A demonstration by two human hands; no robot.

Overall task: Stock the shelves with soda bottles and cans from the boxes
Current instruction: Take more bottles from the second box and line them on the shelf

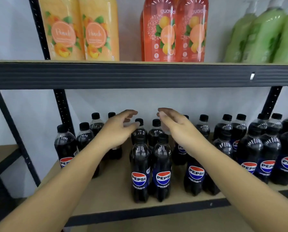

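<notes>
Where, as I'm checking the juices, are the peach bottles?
In the head view, the peach bottles stand left on the upper shelf, between the black upright and the orange bottles.

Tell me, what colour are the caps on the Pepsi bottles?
Black caps on the Pepsi bottles; the head view shows them best.

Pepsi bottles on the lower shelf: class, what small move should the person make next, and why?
Probably draw both hands back to fetch more bottles. The left hand and right hand hover open above the Pepsi bottles, holding nothing, and the lower shelf shows bare board left of the front middle pair, so there seems room to fill.
</notes>
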